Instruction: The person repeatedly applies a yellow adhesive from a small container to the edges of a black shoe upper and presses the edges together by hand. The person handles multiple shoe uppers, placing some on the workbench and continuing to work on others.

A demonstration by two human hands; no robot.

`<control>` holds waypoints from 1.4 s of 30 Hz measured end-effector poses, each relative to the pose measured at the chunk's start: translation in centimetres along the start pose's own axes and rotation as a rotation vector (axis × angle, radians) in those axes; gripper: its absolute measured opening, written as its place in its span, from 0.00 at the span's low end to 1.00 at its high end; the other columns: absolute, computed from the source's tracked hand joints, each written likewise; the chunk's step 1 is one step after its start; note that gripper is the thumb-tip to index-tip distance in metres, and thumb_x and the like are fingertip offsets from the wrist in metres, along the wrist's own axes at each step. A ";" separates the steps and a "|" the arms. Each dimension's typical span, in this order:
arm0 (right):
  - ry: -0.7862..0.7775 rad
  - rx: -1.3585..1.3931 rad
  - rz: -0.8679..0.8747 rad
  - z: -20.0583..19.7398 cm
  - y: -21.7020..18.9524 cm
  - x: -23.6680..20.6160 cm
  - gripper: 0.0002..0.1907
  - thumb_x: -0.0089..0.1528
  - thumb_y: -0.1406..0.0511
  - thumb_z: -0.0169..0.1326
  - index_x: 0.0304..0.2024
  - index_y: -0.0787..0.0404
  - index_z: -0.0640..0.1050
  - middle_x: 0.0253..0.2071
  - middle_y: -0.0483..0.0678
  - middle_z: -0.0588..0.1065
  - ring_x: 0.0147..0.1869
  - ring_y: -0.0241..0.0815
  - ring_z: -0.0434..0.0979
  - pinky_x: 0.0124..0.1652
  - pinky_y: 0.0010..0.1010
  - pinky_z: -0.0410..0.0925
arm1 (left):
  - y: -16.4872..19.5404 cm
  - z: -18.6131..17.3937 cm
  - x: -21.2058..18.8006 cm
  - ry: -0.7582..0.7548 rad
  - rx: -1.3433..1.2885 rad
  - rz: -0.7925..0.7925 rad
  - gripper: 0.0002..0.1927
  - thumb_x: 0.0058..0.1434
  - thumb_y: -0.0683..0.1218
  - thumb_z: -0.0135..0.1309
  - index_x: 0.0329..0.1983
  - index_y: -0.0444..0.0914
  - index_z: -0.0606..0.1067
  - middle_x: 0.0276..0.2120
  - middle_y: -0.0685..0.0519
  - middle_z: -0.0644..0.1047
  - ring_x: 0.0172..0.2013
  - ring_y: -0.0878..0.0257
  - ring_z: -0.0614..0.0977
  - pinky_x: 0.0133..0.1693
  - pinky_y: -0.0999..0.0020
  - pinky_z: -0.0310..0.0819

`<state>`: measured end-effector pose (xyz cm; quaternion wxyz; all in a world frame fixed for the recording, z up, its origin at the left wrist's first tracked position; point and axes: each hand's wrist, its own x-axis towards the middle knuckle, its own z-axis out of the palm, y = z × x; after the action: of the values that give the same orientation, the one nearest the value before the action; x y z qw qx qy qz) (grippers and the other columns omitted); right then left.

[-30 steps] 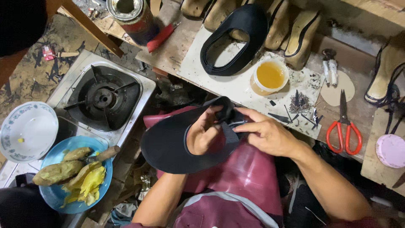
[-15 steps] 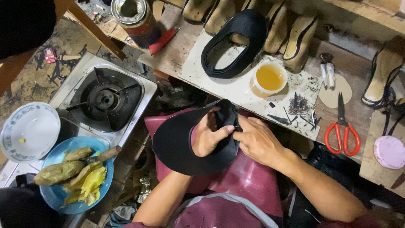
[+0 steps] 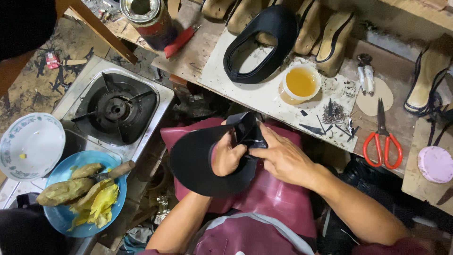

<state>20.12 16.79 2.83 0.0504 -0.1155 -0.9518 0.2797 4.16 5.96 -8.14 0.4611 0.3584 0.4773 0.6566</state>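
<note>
Head view: left hand [image 3: 227, 158] and right hand [image 3: 282, 158] meet over the lap, both clamped on a black shoe upper [image 3: 198, 163]. Beyond them sits a glue cup [image 3: 300, 82]; scissors [image 3: 384, 141] lie right of the right hand.

hands | both hands and the black shoe piece [image 3: 198, 160] slid a bit left; right hand [image 3: 283, 158] now lower, nearer frame middle

Left hand [image 3: 227, 157] fingertips tucked inside black shoe upper [image 3: 198, 163], grip unseen; right hand [image 3: 281, 158] covers the folded part. Metal can [image 3: 148, 19] and shoe lasts [image 3: 302, 23] cut off by top edge, blue plate [image 3: 63, 222] partly by dark shape at bottom left
</note>
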 end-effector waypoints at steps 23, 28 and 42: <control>0.504 -0.167 0.303 -5.8 9.0 0.4 0.09 0.58 0.61 0.67 0.36 0.59 0.84 0.74 0.53 0.65 0.82 0.58 0.57 0.78 0.45 0.54 | 3.1 -1.5 -0.3 0.040 0.462 0.189 0.06 0.67 0.38 0.44 0.44 0.32 0.71 0.41 0.47 0.70 0.41 0.52 0.73 0.47 0.65 0.67; 0.352 0.182 0.026 -2.3 4.6 -1.0 0.16 0.53 0.68 0.60 0.44 0.61 0.83 0.74 0.62 0.58 0.79 0.63 0.54 0.72 0.47 0.52 | 6.4 0.4 0.6 -0.028 0.543 0.391 0.06 0.70 0.39 0.43 0.47 0.33 0.69 0.48 0.46 0.69 0.49 0.51 0.70 0.54 0.64 0.68; 0.183 0.115 0.013 1.8 3.3 -1.6 0.25 0.50 0.76 0.52 0.50 0.63 0.82 0.64 0.65 0.66 0.68 0.64 0.69 0.63 0.44 0.64 | 2.8 1.0 2.2 0.073 0.225 0.369 0.16 0.71 0.45 0.56 0.59 0.35 0.76 0.55 0.47 0.74 0.56 0.57 0.77 0.58 0.66 0.72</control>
<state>21.99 18.20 -0.52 0.1416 -0.1437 -0.9249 0.3223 3.66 8.01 -5.12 0.2725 0.4646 0.4902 0.6852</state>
